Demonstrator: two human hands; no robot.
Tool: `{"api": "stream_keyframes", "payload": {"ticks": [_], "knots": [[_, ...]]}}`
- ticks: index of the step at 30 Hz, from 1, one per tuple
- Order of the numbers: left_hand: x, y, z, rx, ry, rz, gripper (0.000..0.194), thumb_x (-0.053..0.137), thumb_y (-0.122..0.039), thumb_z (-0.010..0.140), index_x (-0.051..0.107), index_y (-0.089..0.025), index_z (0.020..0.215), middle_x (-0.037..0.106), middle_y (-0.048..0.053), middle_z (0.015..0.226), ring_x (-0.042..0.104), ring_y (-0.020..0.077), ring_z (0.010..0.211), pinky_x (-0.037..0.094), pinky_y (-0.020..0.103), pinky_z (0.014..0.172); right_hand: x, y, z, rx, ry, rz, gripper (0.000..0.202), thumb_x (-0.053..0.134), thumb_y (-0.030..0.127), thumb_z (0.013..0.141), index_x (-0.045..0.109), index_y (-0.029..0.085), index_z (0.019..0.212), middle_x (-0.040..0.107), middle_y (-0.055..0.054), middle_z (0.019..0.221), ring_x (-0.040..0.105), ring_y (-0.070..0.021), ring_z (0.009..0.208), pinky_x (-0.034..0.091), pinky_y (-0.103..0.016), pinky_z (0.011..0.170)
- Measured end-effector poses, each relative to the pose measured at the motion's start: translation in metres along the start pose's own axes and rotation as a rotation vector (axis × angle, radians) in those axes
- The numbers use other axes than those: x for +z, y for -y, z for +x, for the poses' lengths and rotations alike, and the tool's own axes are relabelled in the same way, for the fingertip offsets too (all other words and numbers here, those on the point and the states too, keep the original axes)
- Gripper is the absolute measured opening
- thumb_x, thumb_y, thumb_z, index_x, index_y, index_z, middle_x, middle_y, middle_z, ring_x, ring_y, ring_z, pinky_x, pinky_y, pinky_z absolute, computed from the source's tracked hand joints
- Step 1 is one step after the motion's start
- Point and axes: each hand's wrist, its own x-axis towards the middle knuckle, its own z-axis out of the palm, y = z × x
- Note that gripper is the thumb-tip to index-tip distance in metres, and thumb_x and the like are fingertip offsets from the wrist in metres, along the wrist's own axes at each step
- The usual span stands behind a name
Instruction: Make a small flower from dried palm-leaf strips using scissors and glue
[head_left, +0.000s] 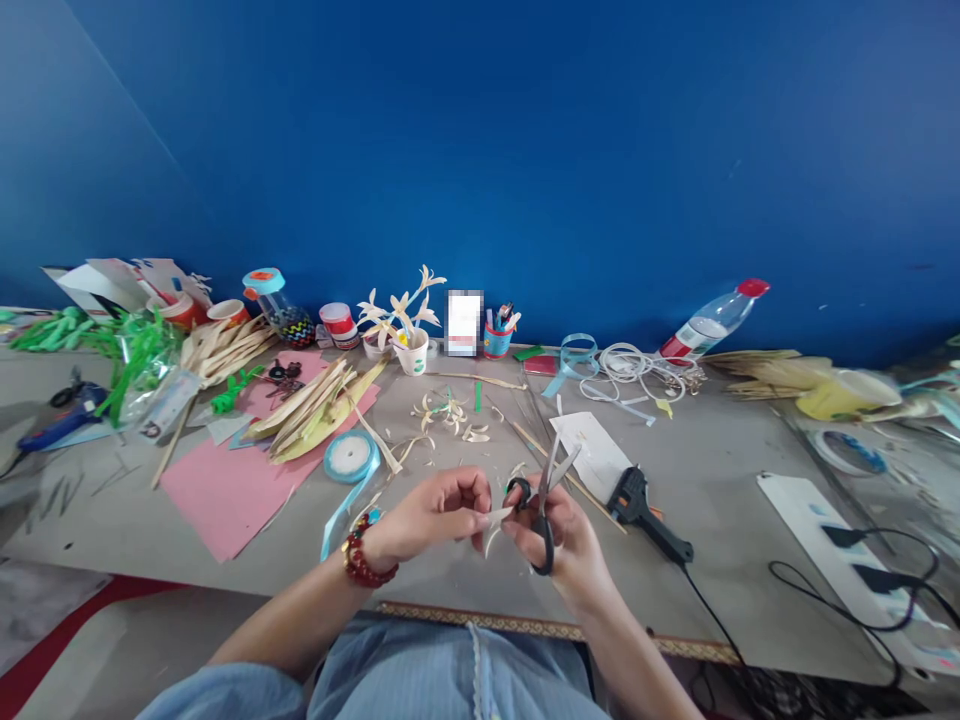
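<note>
My left hand [439,512] pinches a thin pale husk strip [497,517] between thumb and fingers. Beside it, my right hand [571,548] has its fingers through the black handles of a pair of scissors [545,520], whose blades are spread and point away from me. The right thumb and a fingertip meet the other end of the strip. Just beyond the hands, curled husk petals [450,412] lie scattered on the grey table [450,575]. Farther back, a white cup [412,355] holds husk flowers [401,310] on stems.
A black glue gun [643,512] with a cord lies right of my hands, near a white card [592,450]. To the left are a blue ribbon roll [351,455], pink paper [225,492] and husk leaves [315,405]. A power strip [810,530] lies far right; a bottle [709,325] leans by the wall.
</note>
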Motion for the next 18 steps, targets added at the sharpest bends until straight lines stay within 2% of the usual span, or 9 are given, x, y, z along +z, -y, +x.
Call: {"api": "stream_keyframes", "payload": {"ticks": [4, 9, 13, 16, 18], "knots": [[0.000, -0.001, 0.000, -0.003, -0.008, -0.011, 0.023, 0.069, -0.032, 0.078, 0.053, -0.015, 0.076, 0.052, -0.002, 0.069, 0.056, 0.0104, 0.059, 0.041, 0.022, 0.059, 0.003, 0.001, 0.001, -0.031, -0.010, 0.054, 0.029, 0.079, 0.031, 0.070, 0.060, 0.020, 0.090, 0.063, -0.001, 0.079, 0.052, -0.0116, 0.061, 0.041, -0.021, 0.052], [0.000, -0.004, 0.002, -0.036, 0.027, 0.008, 0.021, 0.070, -0.028, 0.078, 0.053, -0.015, 0.074, 0.053, -0.003, 0.065, 0.055, 0.0099, 0.058, 0.042, 0.021, 0.057, 0.003, 0.001, 0.003, -0.018, 0.009, 0.021, 0.030, 0.082, 0.024, 0.065, 0.060, 0.020, 0.085, 0.062, 0.001, 0.071, 0.049, -0.0100, 0.056, 0.038, -0.020, 0.049], [0.001, 0.000, 0.001, 0.040, -0.108, -0.077, 0.020, 0.073, -0.025, 0.078, 0.056, -0.015, 0.082, 0.057, -0.001, 0.072, 0.057, 0.0105, 0.064, 0.045, 0.022, 0.062, 0.005, -0.003, 0.003, -0.024, -0.047, 0.083, 0.029, 0.081, 0.027, 0.065, 0.059, 0.020, 0.084, 0.064, 0.000, 0.075, 0.053, -0.0116, 0.060, 0.042, -0.021, 0.052], [0.007, 0.011, 0.000, 0.122, -0.176, -0.177, 0.024, 0.076, -0.024, 0.077, 0.059, -0.016, 0.092, 0.061, 0.001, 0.079, 0.059, 0.0118, 0.072, 0.047, 0.024, 0.069, 0.009, -0.003, 0.004, -0.021, -0.100, 0.113, 0.027, 0.079, 0.028, 0.068, 0.058, 0.020, 0.083, 0.062, 0.002, 0.073, 0.050, -0.0093, 0.055, 0.039, -0.020, 0.049], [0.013, 0.020, 0.000, 0.151, -0.219, -0.243, 0.023, 0.077, -0.024, 0.077, 0.060, -0.016, 0.091, 0.062, 0.002, 0.081, 0.059, 0.0118, 0.073, 0.048, 0.024, 0.070, 0.013, -0.001, 0.003, -0.023, -0.129, 0.113, 0.027, 0.078, 0.029, 0.070, 0.057, 0.020, 0.083, 0.061, 0.002, 0.070, 0.046, -0.0078, 0.051, 0.037, -0.019, 0.047]]}}
